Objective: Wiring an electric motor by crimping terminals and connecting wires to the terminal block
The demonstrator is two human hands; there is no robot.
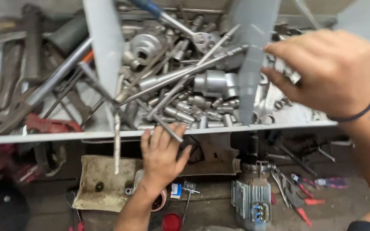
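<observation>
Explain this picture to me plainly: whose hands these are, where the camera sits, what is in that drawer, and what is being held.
There is no machine here. One camera, worn on a person's head, looks down at their own two bare hands. The drawer is a pale tray with dividers, crammed with metal sockets, a ratchet, long rods and rusty wrenches. The left hand rests at the front edge, its fingers touching a thin rod. The right hand, with a dark wristband, reaches into the right compartment; what it grips, if anything, is hidden. Below lie pliers and a small motor.
</observation>
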